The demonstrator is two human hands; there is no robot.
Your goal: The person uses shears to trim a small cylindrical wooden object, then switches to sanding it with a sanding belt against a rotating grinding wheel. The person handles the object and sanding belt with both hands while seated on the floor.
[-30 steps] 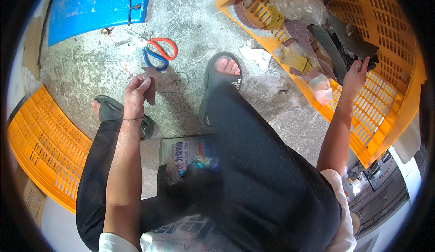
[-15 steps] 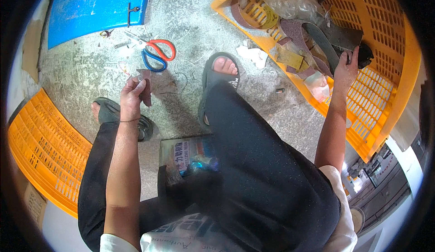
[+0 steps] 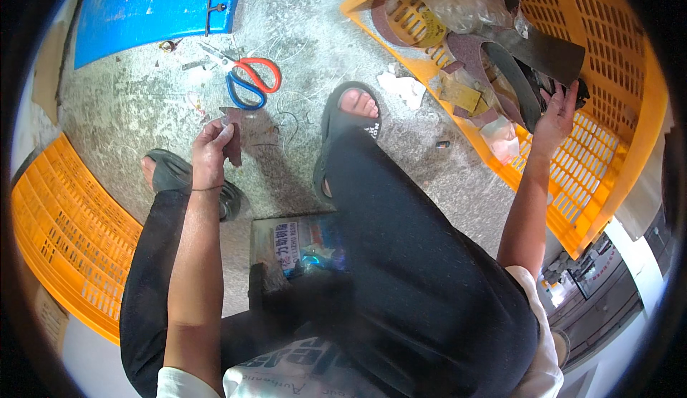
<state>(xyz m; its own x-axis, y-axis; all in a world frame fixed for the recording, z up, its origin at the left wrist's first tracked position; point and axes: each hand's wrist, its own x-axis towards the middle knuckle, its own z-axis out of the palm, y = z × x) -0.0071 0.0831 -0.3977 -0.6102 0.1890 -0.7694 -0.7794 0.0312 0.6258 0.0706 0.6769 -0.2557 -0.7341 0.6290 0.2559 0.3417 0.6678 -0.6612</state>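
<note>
My left hand (image 3: 210,153) is closed in a pinch on a small torn piece of brown sandpaper (image 3: 232,138) above the floor. My right hand (image 3: 556,120) reaches into the yellow-orange plastic basket (image 3: 608,176) at the right. Its fingers are spread, with the tips against the lower edge of a dark grey abrasive strip (image 3: 547,53); part of the fingers is hidden there. Beside them a curved dark green-grey belt (image 3: 517,83) and a brown sandpaper strip (image 3: 469,53) lie among other scraps. A yellowish piece (image 3: 460,95) rests nearer the basket's left side.
Scissors (image 3: 250,83) with one red and one blue handle lie partly open on the grey floor (image 3: 286,158). A blue board (image 3: 154,12) is at the far left. Another orange basket (image 3: 75,241) stands left of my legs. Clear plastic film (image 3: 458,1) and white crumpled paper (image 3: 402,87) are near the right basket.
The fingers of my right hand have spread and shifted slightly down the strip's edge, and the dark grey strip has tilted, showing more of its face. My left hand keeps its pinch on the sandpaper.
</note>
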